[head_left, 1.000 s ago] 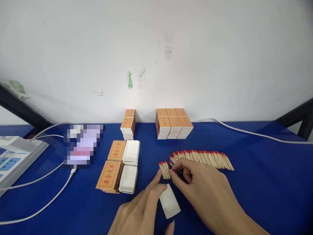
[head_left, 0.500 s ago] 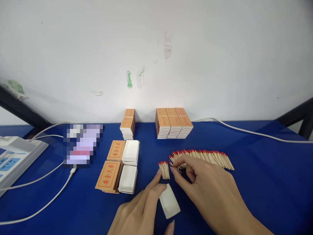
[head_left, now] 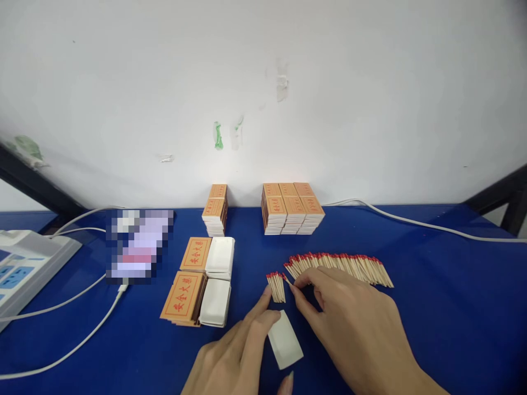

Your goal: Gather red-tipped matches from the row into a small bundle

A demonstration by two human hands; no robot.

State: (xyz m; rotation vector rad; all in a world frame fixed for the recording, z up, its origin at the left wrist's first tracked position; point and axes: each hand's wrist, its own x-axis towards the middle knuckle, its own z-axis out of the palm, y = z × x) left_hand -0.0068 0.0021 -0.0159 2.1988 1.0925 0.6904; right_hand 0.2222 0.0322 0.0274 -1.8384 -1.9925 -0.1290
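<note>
Match [head_left: 287, 280] slants from the pinching right hand [head_left: 349, 318], left hand [head_left: 236, 351] outstretched opposite

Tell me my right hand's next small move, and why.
Your right hand should probably lay its match against the small bunch: it pinches that match just right of the bunch, and your left hand has a fingertip at the bunch's left edge.

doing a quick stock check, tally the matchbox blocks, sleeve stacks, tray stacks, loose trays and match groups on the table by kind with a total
Matchbox blocks: 2
Orange sleeve stacks: 2
White tray stacks: 2
Loose white tray: 1
Match groups: 2
Total: 9
</note>
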